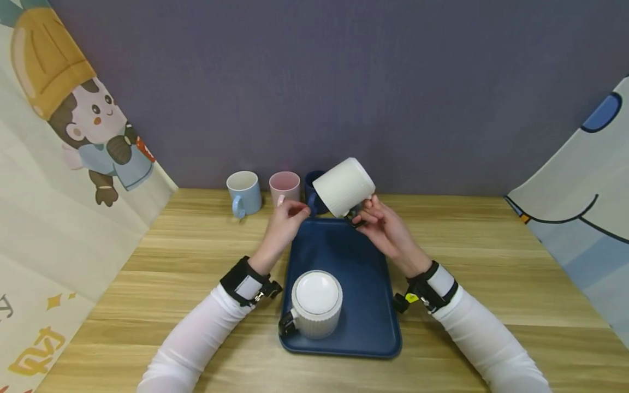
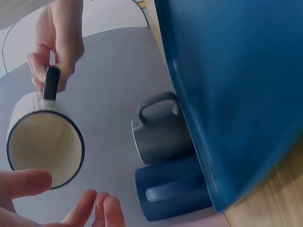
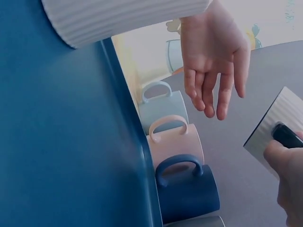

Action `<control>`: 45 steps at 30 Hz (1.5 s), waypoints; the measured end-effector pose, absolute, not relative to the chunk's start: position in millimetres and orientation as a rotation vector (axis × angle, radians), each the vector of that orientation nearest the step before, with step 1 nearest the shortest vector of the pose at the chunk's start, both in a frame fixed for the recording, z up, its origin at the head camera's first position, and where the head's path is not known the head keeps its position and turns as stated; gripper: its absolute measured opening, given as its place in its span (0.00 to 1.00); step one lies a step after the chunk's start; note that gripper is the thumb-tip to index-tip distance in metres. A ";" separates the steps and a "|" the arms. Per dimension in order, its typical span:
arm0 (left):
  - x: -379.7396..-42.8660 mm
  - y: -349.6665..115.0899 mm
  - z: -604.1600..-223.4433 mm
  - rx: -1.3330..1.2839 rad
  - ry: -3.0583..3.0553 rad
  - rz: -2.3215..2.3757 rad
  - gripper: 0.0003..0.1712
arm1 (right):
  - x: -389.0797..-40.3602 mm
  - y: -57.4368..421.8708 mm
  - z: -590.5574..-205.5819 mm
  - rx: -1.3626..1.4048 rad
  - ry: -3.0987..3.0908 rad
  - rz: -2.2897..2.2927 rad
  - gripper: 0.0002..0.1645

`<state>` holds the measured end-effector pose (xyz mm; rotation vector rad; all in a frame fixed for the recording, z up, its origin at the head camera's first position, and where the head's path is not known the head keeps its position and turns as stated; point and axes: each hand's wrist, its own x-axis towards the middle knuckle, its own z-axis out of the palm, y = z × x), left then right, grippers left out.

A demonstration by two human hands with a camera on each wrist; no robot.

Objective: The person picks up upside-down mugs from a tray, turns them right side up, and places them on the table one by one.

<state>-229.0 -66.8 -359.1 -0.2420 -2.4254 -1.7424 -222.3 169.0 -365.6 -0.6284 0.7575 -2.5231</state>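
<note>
My right hand [image 1: 390, 232] grips a white ribbed mug [image 1: 344, 186] by its black handle [image 3: 285, 136] and holds it above the far end of the blue tray [image 1: 363, 305]. The mug is tilted, with its mouth towards the left; its black rim and cream inside show in the left wrist view. Close to that mouth is my left hand [image 1: 286, 221], its fingers extended and holding nothing. A second white ribbed mug [image 1: 316, 314] stands upside down on the near part of the tray, its black handle pointing left.
Behind the tray, a light blue mug [image 1: 249, 197], a pink mug [image 1: 290, 188] and a dark blue mug [image 3: 189, 189] stand in a row along the grey wall panel [image 1: 393, 98]. A dark grey mug [image 2: 163, 137] stands beside the dark blue one. Printed cloths hang at both sides.
</note>
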 end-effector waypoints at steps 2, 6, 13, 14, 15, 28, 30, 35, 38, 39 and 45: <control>-227.5 -65.0 -357.2 -0.254 -2.439 -1.755 0.14 | -223.6 166.6 -365.9 -0.626 0.721 -2.527 0.22; -224.7 -62.8 -353.8 -0.275 -2.452 -1.783 0.14 | -225.0 162.6 -365.4 -0.617 0.677 -2.540 0.19; -223.7 -60.3 -349.9 -0.335 -2.456 -1.760 0.14 | -226.3 156.4 -363.7 -0.583 0.639 -2.563 0.20; -223.6 -59.7 -349.1 -0.343 -2.458 -1.752 0.14 | -226.7 155.3 -363.2 -0.574 0.630 -2.568 0.20; -223.3 -59.2 -348.2 -0.349 -2.460 -1.755 0.15 | -227.1 154.1 -362.6 -0.563 0.619 -2.574 0.21; -221.3 -48.7 -343.9 -0.349 -2.445 -1.894 0.18 | -226.2 133.9 -349.8 -0.420 0.546 -2.703 0.17; -221.0 -47.3 -343.4 -0.354 -2.441 -1.920 0.19 | -225.9 130.5 -348.3 -0.401 0.520 -2.715 0.18; -220.8 -45.8 -343.7 -0.367 -2.434 -1.943 0.21 | -226.9 123.3 -346.9 -0.384 0.456 -2.724 0.19; -220.8 -45.3 -344.3 -0.359 -2.432 -1.957 0.22 | -227.2 119.6 -346.5 -0.369 0.453 -2.729 0.18; -220.8 -45.1 -344.4 -0.356 -2.431 -1.962 0.22 | -227.2 118.3 -346.3 -0.360 0.445 -2.731 0.18; -220.0 -44.0 -343.2 -0.320 -2.410 -1.967 0.24 | -226.4 110.4 -345.3 -0.373 0.452 -2.721 0.18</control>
